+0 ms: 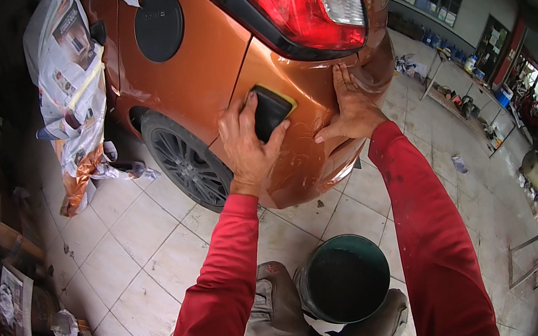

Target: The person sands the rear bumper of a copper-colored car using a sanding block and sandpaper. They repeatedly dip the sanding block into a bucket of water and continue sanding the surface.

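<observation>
Pale tiles cover the shop floor (152, 237), smudged and dotted with scraps, with clutter along both sides of the room. On it stands an orange car (209, 43), printed paper (66, 81) draped at its flank. The rear bumper (300, 163) is glossy, with wavy reflections below the red tail light (280, 2). A green bucket (346, 243) stands between the worker's knees; I can't make out its contents. The right hand (354, 114) lies against the bumper under the light, its grip empty. The left hand (249, 141) has its grip wrapped round a yellow-edged black block (269, 114), set against the bumper beside the seam. It looks like rubbing work: I'd keep the block flush to the curve, press evenly and stay off the seam.
</observation>
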A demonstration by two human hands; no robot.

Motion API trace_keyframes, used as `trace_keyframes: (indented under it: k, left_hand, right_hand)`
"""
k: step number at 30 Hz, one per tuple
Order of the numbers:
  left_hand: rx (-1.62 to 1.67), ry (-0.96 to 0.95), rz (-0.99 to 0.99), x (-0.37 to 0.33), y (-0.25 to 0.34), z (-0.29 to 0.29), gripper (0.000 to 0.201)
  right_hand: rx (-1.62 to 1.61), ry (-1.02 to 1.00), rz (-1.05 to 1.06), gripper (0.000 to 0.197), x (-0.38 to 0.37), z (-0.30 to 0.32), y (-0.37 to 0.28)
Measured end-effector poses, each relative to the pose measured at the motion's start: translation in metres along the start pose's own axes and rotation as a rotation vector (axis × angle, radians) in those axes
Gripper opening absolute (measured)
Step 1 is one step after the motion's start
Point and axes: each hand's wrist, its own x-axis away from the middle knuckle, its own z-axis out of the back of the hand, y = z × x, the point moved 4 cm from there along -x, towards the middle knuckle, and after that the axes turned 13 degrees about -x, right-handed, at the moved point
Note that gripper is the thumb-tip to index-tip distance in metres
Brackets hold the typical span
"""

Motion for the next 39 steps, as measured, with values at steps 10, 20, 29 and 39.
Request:
trace_keyframes:
  k: [10,20,29,39]
  left_hand:
    - [0.021,0.046,-0.021,-0.05,0.015,-0.016,0.078]
    - [0.036,0.075,-0.066,-0.049,-0.002,-0.014,0.072]
    - [0.069,-0.009,-0.141,-0.065,-0.001,-0.014,0.065]
    - [0.016,-0.025,-0.144,-0.031,0.006,-0.015,0.063]
  right_hand:
    - [0.078,0.104,0.073,0.178,0.007,-0.015,0.02]
    - [0.098,0.104,0.101,0.173,0.015,-0.009,0.007]
    - [0.087,0.115,0.098,0.174,0.011,-0.006,0.012]
    - [0.026,0.086,0.023,0.176,0.007,-0.016,0.014]
